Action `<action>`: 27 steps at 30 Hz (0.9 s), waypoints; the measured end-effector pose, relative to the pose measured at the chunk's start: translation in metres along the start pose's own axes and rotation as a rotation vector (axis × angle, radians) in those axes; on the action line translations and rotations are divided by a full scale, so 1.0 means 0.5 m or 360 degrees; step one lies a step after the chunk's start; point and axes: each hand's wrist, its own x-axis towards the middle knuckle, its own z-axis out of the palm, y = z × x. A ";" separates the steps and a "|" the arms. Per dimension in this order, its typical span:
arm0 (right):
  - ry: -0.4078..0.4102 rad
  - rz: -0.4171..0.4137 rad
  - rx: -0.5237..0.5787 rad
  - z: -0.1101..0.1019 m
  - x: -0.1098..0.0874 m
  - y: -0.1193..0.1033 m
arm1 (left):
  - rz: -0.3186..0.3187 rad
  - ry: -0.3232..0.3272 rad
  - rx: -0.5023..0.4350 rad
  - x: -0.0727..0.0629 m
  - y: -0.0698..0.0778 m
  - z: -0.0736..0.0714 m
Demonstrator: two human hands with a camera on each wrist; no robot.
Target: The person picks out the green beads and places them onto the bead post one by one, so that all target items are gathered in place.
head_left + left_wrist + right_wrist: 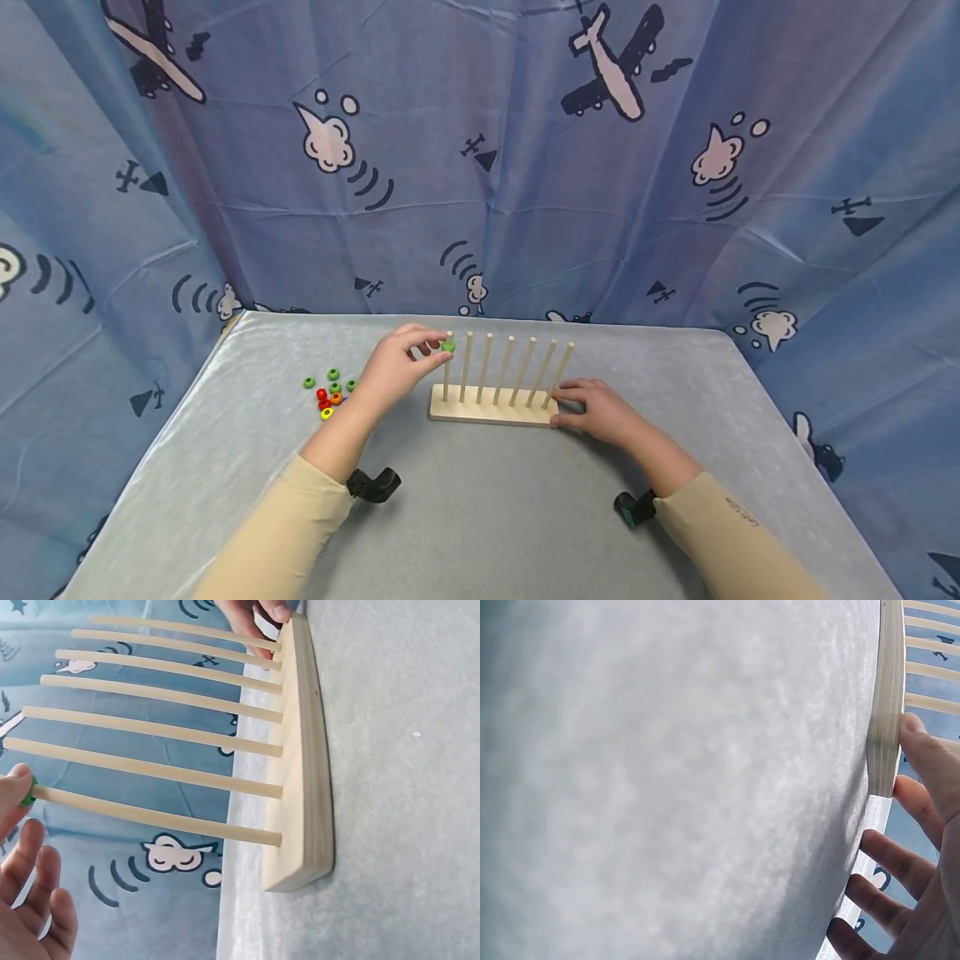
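A wooden peg stand [491, 412] with a row of several upright pegs stands on the table. At the top of its leftmost peg, my left hand [396, 367] pinches a green bead [447, 345] between thumb and fingers. In the left wrist view the bead [29, 796] is around the peg's tip, partly hidden by the thumb, while the other fingers stay loosely bent. My right hand [600, 411] grips the right end of the stand's base, thumb and index finger at its corner. The right wrist view shows its remaining fingers spread beyond the base end [885, 761].
Left of the stand lies a loose group of beads: several green ones [333, 374], red ones [322, 393], an orange one [337, 399] and a yellow one [327, 413]. A grey-white cloth covers the table [480, 508]. A blue patterned curtain [420, 167] hangs behind and at both sides.
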 end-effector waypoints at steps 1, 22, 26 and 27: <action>-0.0003 0.0001 -0.0001 0.000 0.000 0.000 | -0.0006 -0.0014 0.0009 -0.001 -0.001 0.000; -0.0010 -0.0005 -0.0003 -0.001 -0.001 -0.002 | -0.0061 -0.0298 0.0311 -0.013 -0.055 0.022; -0.0011 0.0003 0.0001 -0.001 -0.001 -0.003 | -0.0048 -0.0350 0.0369 -0.013 -0.066 0.030; -0.0011 0.0006 0.0004 -0.001 -0.001 -0.003 | -0.0036 -0.0357 0.0379 -0.013 -0.069 0.032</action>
